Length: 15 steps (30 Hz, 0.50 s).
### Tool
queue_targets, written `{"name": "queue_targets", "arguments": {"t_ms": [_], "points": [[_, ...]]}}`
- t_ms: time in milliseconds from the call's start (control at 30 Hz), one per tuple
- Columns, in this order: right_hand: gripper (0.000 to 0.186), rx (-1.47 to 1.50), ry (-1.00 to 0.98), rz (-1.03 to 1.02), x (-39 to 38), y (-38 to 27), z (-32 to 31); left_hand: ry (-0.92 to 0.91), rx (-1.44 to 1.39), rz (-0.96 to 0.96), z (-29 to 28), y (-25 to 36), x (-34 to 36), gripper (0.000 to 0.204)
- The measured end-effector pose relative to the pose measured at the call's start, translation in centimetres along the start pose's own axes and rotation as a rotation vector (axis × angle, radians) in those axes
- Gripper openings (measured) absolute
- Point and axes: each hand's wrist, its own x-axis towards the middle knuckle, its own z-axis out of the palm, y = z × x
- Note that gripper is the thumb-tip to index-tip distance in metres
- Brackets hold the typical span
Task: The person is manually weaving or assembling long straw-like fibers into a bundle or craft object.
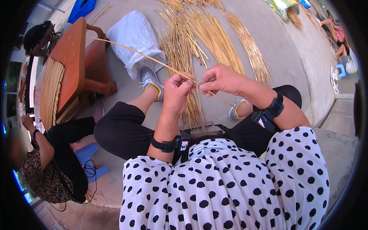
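Both hands meet at the centre of the view over the person's knees. The left hand (177, 92) and the right hand (219, 79) each pinch one long thin straw stalk (130, 51) between thumb and fingertips, the other fingers curled in. The stalk runs from the hands toward ten o'clock, passing over a white sack (134, 34) on the concrete floor (291, 57). At twelve o'clock, rows of loose straw (214, 34) lie spread on the floor, reaching down behind the hands. A grey shoe (150, 79) rests just beside the sack. At nine o'clock stands a wooden bench (73, 61) with a straw bundle (51, 92) against it, and at eight o'clock another person (57, 161) sits low, well apart from the hands.
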Motion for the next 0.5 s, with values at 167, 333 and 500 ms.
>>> {"name": "queue_targets", "arguments": {"t_ms": [167, 333, 500], "points": [[0.011, -0.093, 0.028, -0.027, -0.02, 0.02, 0.0, 0.015, 0.044, -0.033, 0.48, 0.15, -0.07, 0.01], [0.011, -0.22, 0.078, -0.093, 0.44, 0.56, 0.28, 0.02, 0.075, -0.017, 0.31, -0.2, 0.06, 0.01], [0.011, -0.038, 0.027, -0.035, 0.29, -0.02, 0.58, 0.01, -0.056, -0.011, 0.39, 0.22, 0.19, 0.008]]}}
